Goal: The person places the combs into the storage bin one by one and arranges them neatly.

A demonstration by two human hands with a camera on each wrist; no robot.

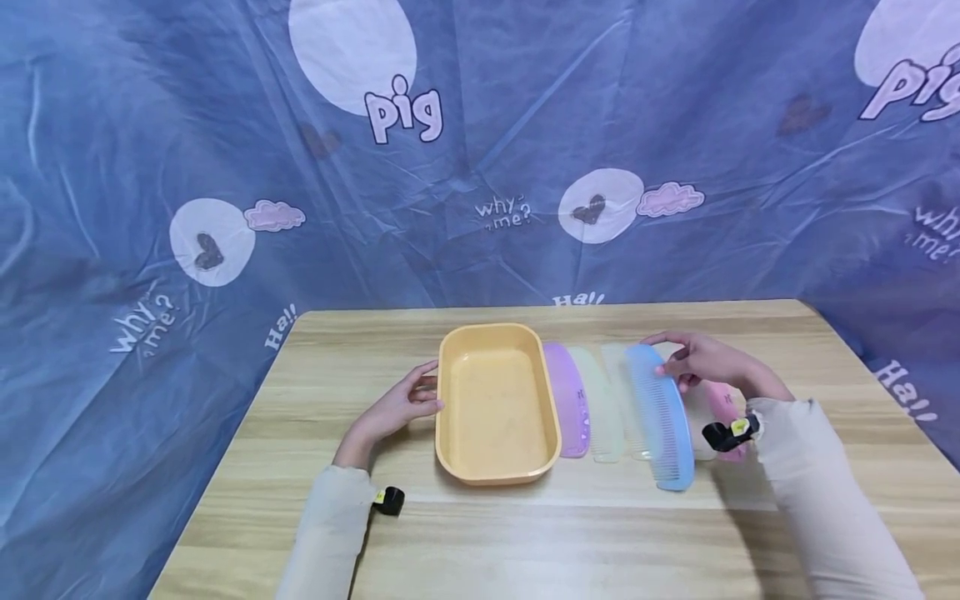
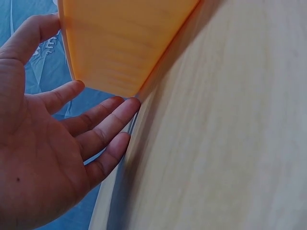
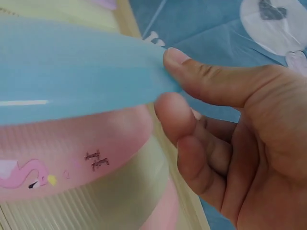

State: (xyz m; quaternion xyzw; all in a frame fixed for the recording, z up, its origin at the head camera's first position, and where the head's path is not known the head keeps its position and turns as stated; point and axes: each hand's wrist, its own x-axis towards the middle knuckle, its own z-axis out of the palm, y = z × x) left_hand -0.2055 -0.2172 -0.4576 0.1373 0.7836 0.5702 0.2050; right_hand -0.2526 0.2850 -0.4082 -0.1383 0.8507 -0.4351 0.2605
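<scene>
- The blue cloth (image 1: 465,175) reads "pig", "why me?" and "Ha!!" in white letters.
- A pink comb (image 3: 110,139) carries a bird print and small dark marks that I cannot read.
- The left hand (image 1: 401,407) reaches in from the side, palm toward the tray (image 1: 495,408); its fingers are spread and slightly bent, tips touching the tray's outer wall, thumb at the rim.
- The right hand (image 1: 701,364) pinches one end of the blue comb (image 1: 667,433) between thumb and forefinger, the other fingers curled beneath.
- The blue comb is right of the tray, overlapping pale combs; it is translucent, with a curved back and fine teeth.
- The tray is smooth, yellow, a rounded rectangle.
- A purple comb (image 1: 567,404) and a pale green comb (image 1: 602,408) lie just beside it on the wood-grained table (image 1: 525,550).
</scene>
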